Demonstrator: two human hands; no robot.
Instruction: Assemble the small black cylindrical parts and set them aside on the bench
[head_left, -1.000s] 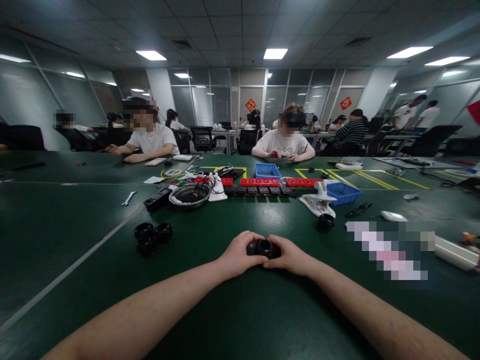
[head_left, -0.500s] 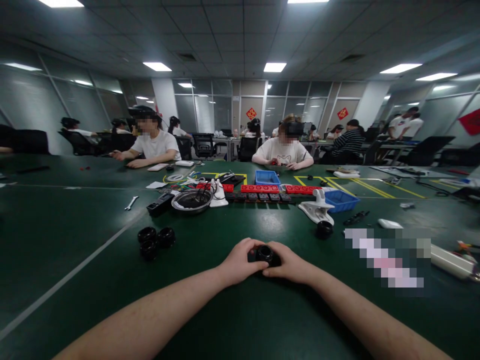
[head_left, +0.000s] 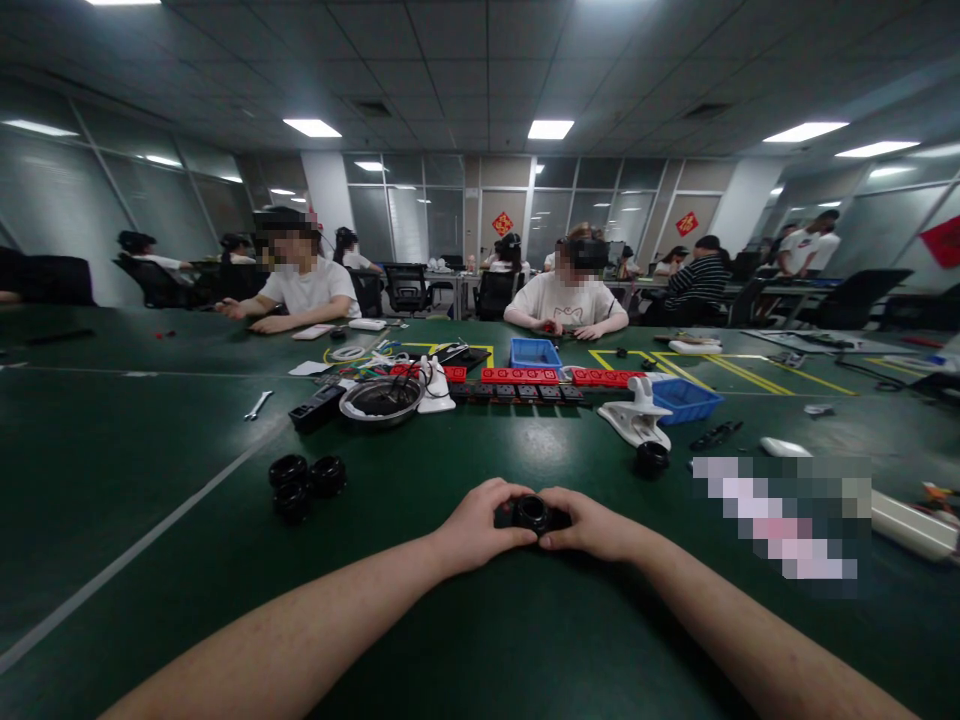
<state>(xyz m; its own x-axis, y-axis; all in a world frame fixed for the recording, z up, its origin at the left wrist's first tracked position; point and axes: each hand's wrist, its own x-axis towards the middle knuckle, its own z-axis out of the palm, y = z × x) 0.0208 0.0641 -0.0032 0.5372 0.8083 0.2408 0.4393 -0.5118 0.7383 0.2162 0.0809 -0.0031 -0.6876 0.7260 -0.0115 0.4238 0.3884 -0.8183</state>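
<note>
A black ring-shaped part [head_left: 532, 512] is held between both hands low over the green table [head_left: 450, 640]. My left hand [head_left: 487, 522] grips it from the left, thumb at the near side and fingers curled around the far side. From the right, my right hand [head_left: 589, 525] holds the same part, its thumb near the left thumb. Three similar black parts [head_left: 328, 476] stand grouped to the left. Another black part [head_left: 652, 458] is to the right, by a white clip stand [head_left: 636, 420].
Beyond the hands lie a metal bowl [head_left: 381, 400], red power strips [head_left: 520, 376], a blue bin [head_left: 685, 400] and another blue bin [head_left: 534, 353]. A wrench [head_left: 259, 405] lies left. People [head_left: 570, 300] sit across the table.
The thumbs have shifted slightly around the black part, which both hands still hold. The view has moved a little.
</note>
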